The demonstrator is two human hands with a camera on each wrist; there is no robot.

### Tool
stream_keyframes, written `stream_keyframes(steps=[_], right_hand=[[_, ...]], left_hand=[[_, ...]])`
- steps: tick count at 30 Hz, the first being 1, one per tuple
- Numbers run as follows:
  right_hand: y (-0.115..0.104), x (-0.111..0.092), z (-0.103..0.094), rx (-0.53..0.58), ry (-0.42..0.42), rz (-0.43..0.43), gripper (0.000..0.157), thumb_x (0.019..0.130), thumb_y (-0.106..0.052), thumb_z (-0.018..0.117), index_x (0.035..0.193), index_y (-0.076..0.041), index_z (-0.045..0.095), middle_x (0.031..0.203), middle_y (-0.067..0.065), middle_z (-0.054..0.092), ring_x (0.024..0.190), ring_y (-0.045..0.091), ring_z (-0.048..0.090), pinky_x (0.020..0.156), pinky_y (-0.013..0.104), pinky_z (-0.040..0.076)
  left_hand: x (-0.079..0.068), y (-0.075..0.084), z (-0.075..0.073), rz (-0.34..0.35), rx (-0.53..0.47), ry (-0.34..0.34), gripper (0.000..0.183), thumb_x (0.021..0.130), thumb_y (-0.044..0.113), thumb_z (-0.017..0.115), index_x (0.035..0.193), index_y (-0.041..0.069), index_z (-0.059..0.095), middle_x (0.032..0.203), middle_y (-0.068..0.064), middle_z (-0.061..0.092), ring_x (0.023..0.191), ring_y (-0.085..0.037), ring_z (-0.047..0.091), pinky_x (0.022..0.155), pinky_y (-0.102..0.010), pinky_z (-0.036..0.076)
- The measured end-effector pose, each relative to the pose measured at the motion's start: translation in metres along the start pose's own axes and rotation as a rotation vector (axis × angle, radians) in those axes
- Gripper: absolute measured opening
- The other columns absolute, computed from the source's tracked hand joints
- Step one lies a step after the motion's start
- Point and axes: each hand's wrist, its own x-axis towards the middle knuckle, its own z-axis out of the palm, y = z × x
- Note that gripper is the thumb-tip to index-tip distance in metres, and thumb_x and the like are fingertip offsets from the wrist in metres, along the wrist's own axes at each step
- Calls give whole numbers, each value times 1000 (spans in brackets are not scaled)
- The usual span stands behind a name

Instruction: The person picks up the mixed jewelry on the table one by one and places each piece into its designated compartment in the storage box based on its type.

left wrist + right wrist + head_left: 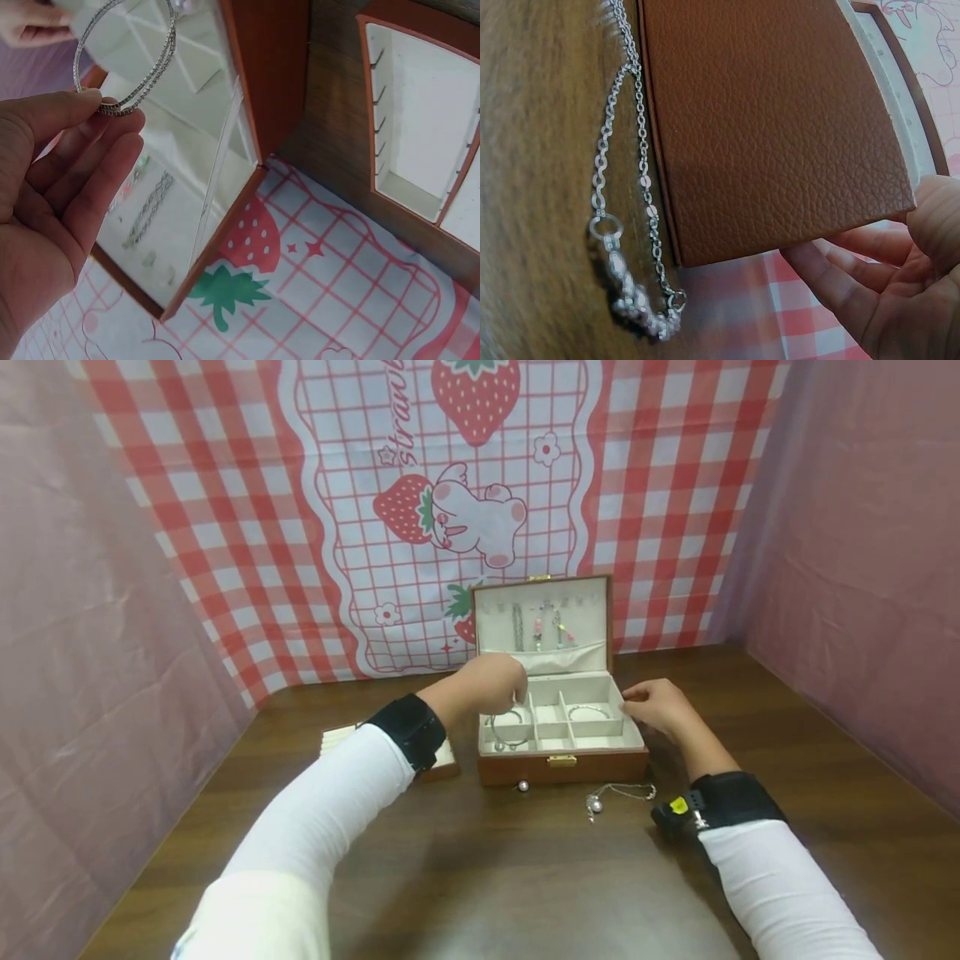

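Placing step, apparently: the left hand [491, 684] pinches a bracelet [144, 91] over the left part of the open jewelry box [517, 771], the right hand [662, 705] touches the box's right side, whether gripping cannot be told, and the next move likely calls for gentle lowering.

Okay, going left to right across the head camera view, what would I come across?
Left pink curtain → small tray → left hand holding a bracelet → necklace lying on the table → right hand → right pink curtain.
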Motion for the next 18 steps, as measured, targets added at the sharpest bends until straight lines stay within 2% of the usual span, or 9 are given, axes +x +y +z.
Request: stream_keyframes(steps=[3, 7, 12, 18], right_hand=[[-1, 1, 0, -1, 4, -2, 45, 94, -17, 58, 126, 15, 54, 125, 35, 53, 108, 40, 53, 89, 49, 50], [-1, 1, 1, -9, 17, -30, 45, 93, -16, 59, 124, 15, 56, 122, 34, 55, 105, 38, 55, 84, 43, 53], [-2, 0, 1, -16, 18, -32, 45, 92, -17, 60, 124, 15, 56, 121, 34, 56, 103, 37, 56, 80, 41, 54], [-2, -1, 0, -9, 36, -30, 42, 90, -17, 61, 120, 14, 59, 118, 33, 58, 100, 37, 56, 79, 43, 54]], left_hand=[[3, 4, 3, -4, 18, -56, 30, 81, 0, 63, 102, 17, 77, 108, 5, 71, 103, -16, 64, 89, -30, 51], [5, 5, 12, -16, 28, -109, 26, 81, 0, 65, 97, 17, 77, 101, 6, 72, 96, -16, 64, 84, -28, 52], [9, 2, 24, -31, -2, -143, 21, 81, 3, 67, 93, 16, 78, 96, 6, 71, 91, -16, 64, 81, -29, 52], [15, 2, 34, -28, 24, -153, 17, 81, 5, 68, 89, 17, 77, 92, 6, 70, 87, -15, 63, 79, -28, 52]])
